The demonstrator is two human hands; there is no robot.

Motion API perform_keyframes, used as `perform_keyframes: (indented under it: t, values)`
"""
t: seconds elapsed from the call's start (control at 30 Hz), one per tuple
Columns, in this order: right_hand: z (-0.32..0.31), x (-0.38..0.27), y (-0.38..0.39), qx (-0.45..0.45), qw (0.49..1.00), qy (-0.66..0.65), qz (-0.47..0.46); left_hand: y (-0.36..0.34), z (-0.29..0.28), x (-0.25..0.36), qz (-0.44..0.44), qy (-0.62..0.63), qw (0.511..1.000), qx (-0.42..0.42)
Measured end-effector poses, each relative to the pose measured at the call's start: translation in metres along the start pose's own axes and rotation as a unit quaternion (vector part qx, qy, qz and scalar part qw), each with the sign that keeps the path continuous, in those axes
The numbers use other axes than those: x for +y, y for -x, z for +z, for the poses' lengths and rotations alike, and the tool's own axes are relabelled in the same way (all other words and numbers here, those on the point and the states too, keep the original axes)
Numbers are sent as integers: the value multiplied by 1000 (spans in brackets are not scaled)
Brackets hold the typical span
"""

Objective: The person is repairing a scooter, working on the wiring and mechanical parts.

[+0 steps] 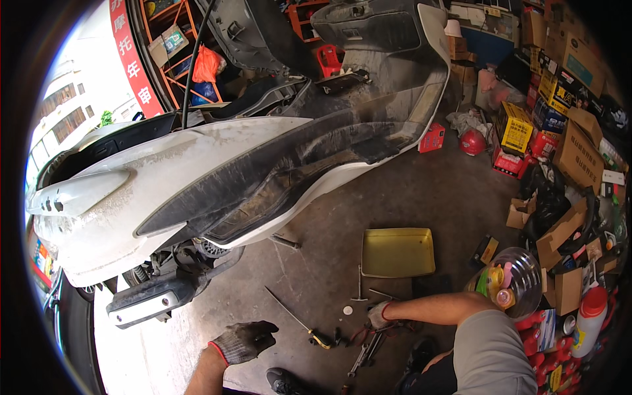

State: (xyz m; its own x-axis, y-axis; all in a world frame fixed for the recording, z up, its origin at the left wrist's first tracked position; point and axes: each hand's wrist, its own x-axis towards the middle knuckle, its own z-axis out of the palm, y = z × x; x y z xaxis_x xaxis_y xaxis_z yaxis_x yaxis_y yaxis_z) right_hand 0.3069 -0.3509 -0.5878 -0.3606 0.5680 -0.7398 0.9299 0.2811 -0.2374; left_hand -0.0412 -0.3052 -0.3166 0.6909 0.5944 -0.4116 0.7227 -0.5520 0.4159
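My left hand [245, 341], in a dark-palmed grey work glove with a red cuff, hovers over the floor with nothing visible in it; its fingers look loosely apart. A long screwdriver [320, 340] with a yellow-and-black handle lies to its right. My right hand [379, 315], gloved too, reaches down among tools on the floor. Its fingers are hidden, so what it grips does not show. Close by lie several wrenches [361, 357], a red cable [359, 336], a T-handle wrench [359, 284] and a white disc [347, 310].
A dusty white-and-black scooter [217, 164] fills the upper left, its muffler [151, 308] low at the rear. A yellow tray [398, 253] lies ahead of my right hand. Along the right stand a clear plastic tub [523, 283], a white bottle [588, 329] and piled cartons [579, 151].
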Motion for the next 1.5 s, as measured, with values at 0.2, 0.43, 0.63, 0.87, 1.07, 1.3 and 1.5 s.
perform_keyframes:
  t: [0.2,0.43,0.63,0.87,1.07,1.3,1.5]
  values:
    - [-5,-3,2,-2,1000,22,-22,2,-5,8,-23,9,1000,-15]
    - [0,3,-8,-10,989,109,-102,3,-5,9,-21,23,999,-9]
    - [4,5,-10,-4,988,110,-106,2,5,-13,59,-10,998,17]
    - [-5,-1,3,4,999,26,-29,1,2,-7,60,-17,998,18]
    - [-7,-3,7,-2,1000,14,-24,1,6,-15,51,-4,999,6]
    - [8,6,-18,-23,993,92,-76,2,-2,2,14,5,1000,-5]
    - [14,11,-21,-7,993,84,-87,3,-3,6,-17,18,1000,-5]
